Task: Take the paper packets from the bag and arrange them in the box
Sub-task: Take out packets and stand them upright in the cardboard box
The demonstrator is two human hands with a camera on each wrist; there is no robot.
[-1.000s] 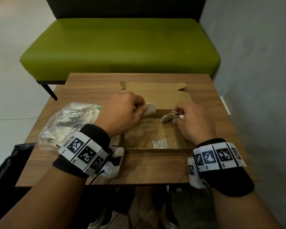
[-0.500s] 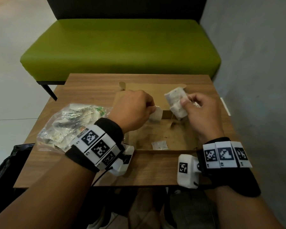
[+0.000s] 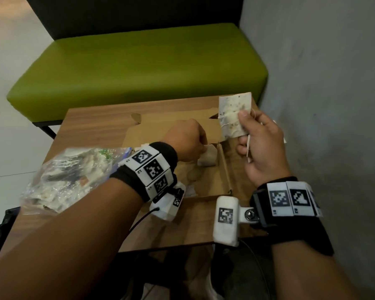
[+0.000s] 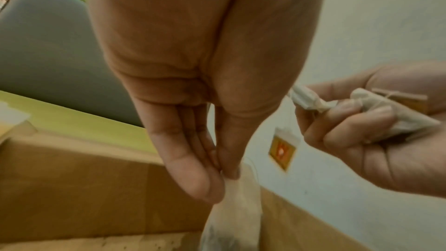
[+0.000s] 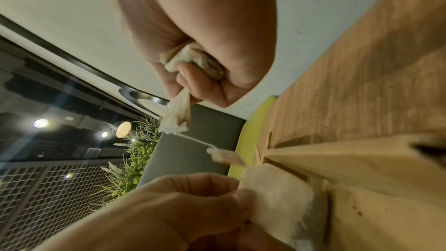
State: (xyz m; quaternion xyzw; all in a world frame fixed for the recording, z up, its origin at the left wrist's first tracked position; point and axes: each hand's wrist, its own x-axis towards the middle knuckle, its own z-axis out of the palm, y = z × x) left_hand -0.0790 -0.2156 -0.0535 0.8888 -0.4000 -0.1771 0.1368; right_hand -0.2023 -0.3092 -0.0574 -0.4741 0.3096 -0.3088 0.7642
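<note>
Fingertips of the left hand (image 3: 185, 140) pinch the top edge of 1 white paper packet (image 3: 207, 158), which stands upright inside the open brown cardboard box (image 3: 225, 169) against its far right corner. Beside the box, the right hand (image 3: 260, 146) clasps a second, speckled white paper packet (image 3: 234, 114) aloft between thumb and curled fingers, its string and tag dangling. Further packets fill the crinkled clear plastic bag (image 3: 69, 176) on the wooden table (image 3: 95, 124), left of the box.
</note>
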